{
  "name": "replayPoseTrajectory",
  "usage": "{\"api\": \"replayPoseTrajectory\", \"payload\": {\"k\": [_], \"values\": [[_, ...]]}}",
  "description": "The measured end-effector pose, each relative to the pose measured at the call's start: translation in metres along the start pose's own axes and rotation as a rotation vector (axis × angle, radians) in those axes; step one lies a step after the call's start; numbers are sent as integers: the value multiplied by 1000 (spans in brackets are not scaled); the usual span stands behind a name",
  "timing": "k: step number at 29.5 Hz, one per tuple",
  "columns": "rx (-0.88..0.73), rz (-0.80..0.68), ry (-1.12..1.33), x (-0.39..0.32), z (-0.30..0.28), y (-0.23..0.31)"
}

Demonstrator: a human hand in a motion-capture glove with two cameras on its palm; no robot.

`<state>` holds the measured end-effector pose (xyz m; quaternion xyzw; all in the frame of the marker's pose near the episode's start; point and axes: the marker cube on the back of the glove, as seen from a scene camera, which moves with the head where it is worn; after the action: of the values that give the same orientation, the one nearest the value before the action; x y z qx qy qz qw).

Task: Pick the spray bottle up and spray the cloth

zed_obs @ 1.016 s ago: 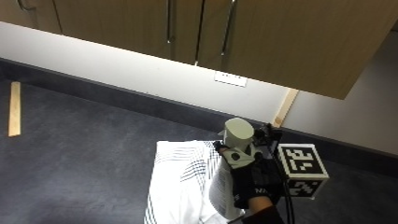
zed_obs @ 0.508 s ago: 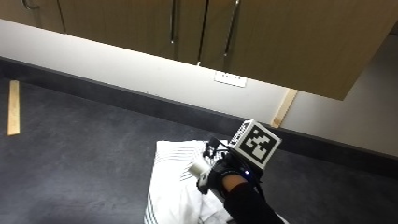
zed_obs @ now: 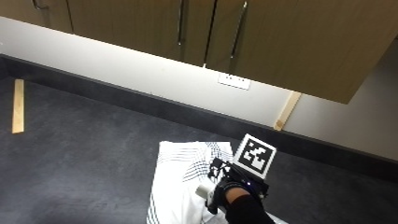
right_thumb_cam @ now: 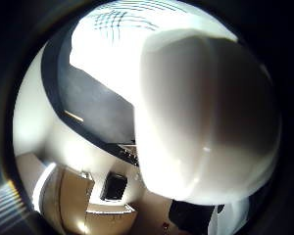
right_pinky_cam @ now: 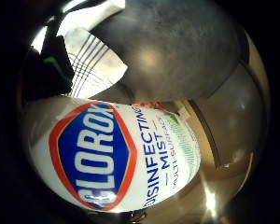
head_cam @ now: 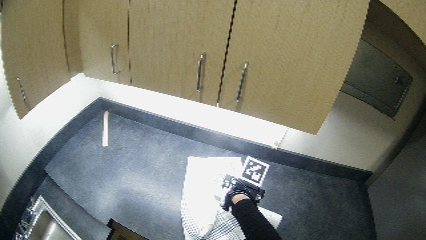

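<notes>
The gloved right hand [zed_obs: 229, 195] is seen over the white cloth [zed_obs: 177, 186] w/ thin dark stripes, which is spread on the dark grey table [zed_obs: 87, 154] near the back wall. The spray bottle [zed_obs: 204, 190] is held in that hand, fingers curled round it; only a small pale part of the bottle shows at the hand's cloth side in the outside view. In the little-finger palm view the bottle body [right_pinky_cam: 116, 156] is seen close up, white w/ a blue-and-red Clorox logo and "Disinfecting Mist" text, w/ the striped cloth [right_pinky_cam: 95, 63] and table surface [right_pinky_cam: 177, 51] behind it. In the thumb-side palm view a rounded white part of the bottle [right_thumb_cam: 206, 117] fills much of the frame, w/ the cloth [right_thumb_cam: 112, 49] beyond. Whether the bottle is touching the cloth can't be told. A pale wooden stick [zed_obs: 18, 112] lies on the table well apart from the cloth, towards the far side wall. Wooden cabinets [zed_obs: 261, 37] w/ metal handles hang above the back wall, and a white socket plate [zed_obs: 234, 80] is fixed below them. In the wide view the sleeve [head_cam: 249, 222] is seen reaching in from the near edge.
</notes>
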<state>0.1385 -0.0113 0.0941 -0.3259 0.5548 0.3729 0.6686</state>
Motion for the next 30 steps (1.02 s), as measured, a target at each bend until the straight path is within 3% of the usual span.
{"api": "replayPoseTrajectory", "payload": {"k": [7, 19, 23, 30], "values": [[196, -313, -311, -3, -16, 25], [559, -935, -1060, 18, -37, 76], [605, -979, -1188, 16, -34, 97], [649, -987, -1169, 9, -38, 96]]}}
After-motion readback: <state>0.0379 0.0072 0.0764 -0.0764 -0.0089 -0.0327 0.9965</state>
